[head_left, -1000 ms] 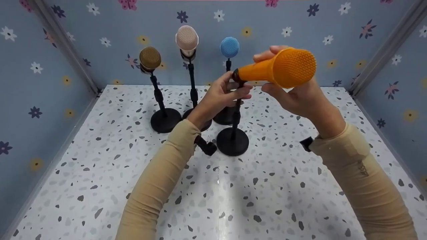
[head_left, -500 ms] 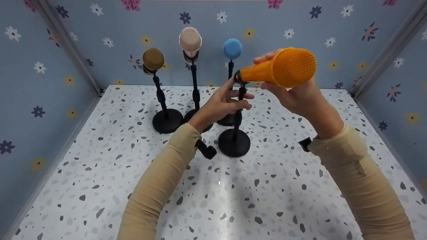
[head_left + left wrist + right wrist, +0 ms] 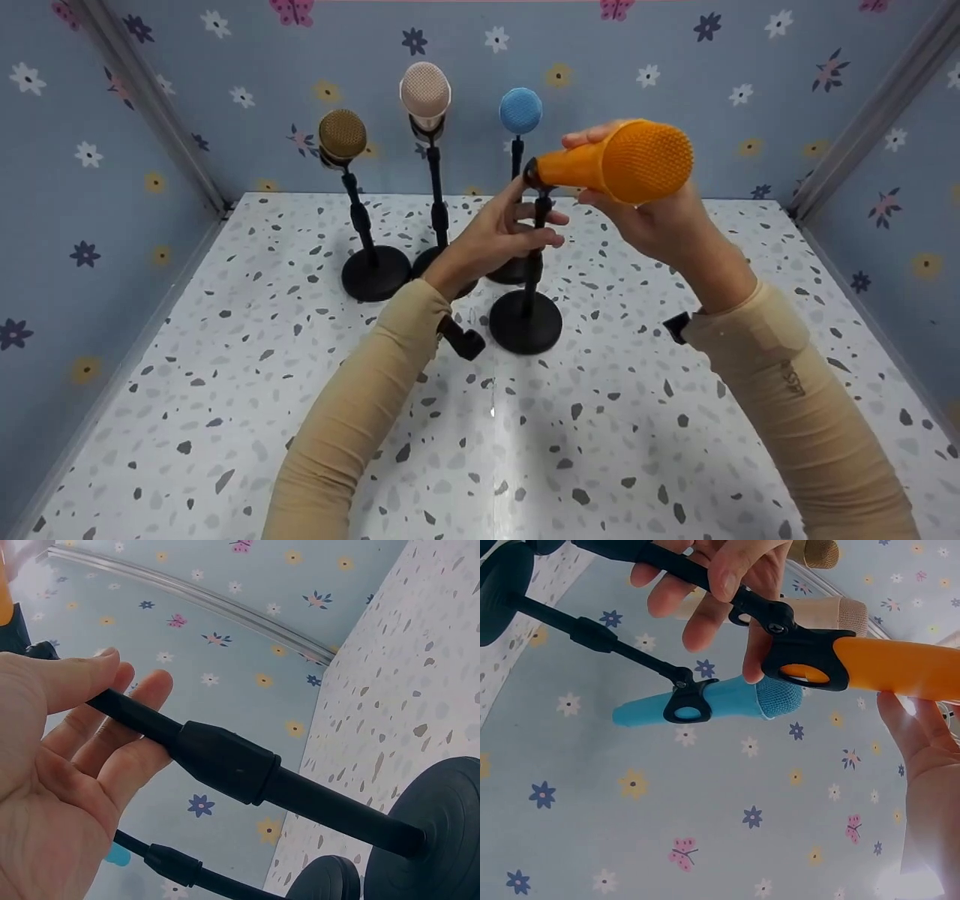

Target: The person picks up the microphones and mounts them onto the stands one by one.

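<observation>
An orange microphone (image 3: 646,161) lies tilted in the head view, its mesh head toward me. My right hand (image 3: 664,229) grips it, thumb below and fingers behind. The handle's narrow end sits in the black clip (image 3: 810,658) of a stand, and orange shows through the clip's opening in the right wrist view. My left hand (image 3: 491,238) holds the stand's black pole (image 3: 142,716) just under the clip, thumb on one side and fingers on the other; one fingertip reaches the clip. The stand's round base (image 3: 525,322) rests on the speckled tabletop (image 3: 600,420).
Behind stand three more microphones on black stands: a gold one (image 3: 343,135), a pale pink one (image 3: 425,91) and a blue one (image 3: 520,111). The blue one's stand is close behind my left hand. Flowered panels (image 3: 247,97) enclose the back and sides.
My right hand and the orange microphone have moved slightly left and down, toward the clip. My left index finger has straightened up to the clip, while that hand stays at the pole.
</observation>
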A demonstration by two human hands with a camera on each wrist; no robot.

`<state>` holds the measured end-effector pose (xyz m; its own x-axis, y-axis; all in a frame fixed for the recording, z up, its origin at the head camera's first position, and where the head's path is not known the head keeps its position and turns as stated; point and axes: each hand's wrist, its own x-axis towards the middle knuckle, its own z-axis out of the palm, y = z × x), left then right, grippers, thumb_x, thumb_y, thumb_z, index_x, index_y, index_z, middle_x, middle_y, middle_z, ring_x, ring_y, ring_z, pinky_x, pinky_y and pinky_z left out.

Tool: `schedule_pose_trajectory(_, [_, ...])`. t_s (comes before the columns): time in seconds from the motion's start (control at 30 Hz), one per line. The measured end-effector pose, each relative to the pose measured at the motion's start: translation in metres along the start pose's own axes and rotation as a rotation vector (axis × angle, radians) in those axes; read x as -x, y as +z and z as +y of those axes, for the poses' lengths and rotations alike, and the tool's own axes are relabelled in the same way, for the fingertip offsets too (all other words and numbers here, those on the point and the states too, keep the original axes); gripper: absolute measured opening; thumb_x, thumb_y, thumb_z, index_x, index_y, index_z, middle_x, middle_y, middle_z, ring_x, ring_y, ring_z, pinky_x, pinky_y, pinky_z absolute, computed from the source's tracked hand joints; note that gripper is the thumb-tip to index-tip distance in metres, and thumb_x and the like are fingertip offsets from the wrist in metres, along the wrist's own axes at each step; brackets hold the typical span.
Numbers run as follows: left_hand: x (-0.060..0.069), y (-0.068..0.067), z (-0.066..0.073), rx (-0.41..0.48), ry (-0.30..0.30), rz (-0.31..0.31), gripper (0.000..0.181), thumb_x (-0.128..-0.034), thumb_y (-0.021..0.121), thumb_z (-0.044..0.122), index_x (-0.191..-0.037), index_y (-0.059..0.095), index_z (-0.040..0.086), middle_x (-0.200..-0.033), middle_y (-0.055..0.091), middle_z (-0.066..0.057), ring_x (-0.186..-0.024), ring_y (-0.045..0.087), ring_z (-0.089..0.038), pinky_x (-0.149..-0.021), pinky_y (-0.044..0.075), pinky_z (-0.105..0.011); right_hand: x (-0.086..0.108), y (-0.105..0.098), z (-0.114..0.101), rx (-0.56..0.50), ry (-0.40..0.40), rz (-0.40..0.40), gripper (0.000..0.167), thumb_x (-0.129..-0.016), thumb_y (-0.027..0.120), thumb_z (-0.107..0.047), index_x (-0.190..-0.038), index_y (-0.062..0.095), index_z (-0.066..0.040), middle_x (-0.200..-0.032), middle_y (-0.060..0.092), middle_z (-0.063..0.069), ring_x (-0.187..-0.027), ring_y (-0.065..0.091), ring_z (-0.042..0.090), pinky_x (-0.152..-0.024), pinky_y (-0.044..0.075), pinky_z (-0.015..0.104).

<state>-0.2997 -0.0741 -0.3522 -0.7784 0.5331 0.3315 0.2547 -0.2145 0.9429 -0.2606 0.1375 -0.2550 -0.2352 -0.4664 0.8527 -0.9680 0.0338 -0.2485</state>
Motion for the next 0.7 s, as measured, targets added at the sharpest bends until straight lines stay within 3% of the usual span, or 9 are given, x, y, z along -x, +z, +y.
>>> schedule_pose_trajectory(0.23, [0.0,-0.001,0.0,-0.011,0.008,-0.01,0.079,-0.0969,0.067,0.003,-0.161,0.026,0.025,-0.127,0.064,-0.017,-0.106,0.069,-0.036,-0.101,0.051,-0.044,0.005,0.006,0.007,-0.03,-0.001,0.057,0.048,-0.097,0.069,-0.027,-0.118,0.053,0.014,-0.121,0.065,0.02,-0.12,0.061,0.031,-0.106,0.048,0.044])
schedule_pose_trajectory(0.47, [0.002,0.001,0.001,-0.03,-0.005,0.014,0.08,-0.0948,0.07,0.001,-0.159,0.03,0.026,-0.127,0.065,-0.017,-0.107,0.069,-0.035,-0.1,0.052,-0.047,0.009,0.01,0.011,-0.047,0.018,0.073,0.051,-0.097,0.068,-0.029,-0.119,0.053,0.014,-0.122,0.063,0.02,-0.121,0.06,0.033,-0.107,0.046,0.047])
schedule_pose_trajectory(0.7, [-0.001,0.005,0.001,-0.134,-0.023,0.014,0.068,-0.0957,0.066,-0.004,-0.156,0.038,0.013,-0.127,0.064,-0.017,-0.105,0.07,-0.03,-0.097,0.054,-0.04,0.01,0.014,0.014,-0.022,-0.004,0.104,0.048,-0.097,0.067,-0.029,-0.12,0.055,0.013,-0.123,0.064,0.019,-0.12,0.06,0.034,-0.106,0.047,0.049])
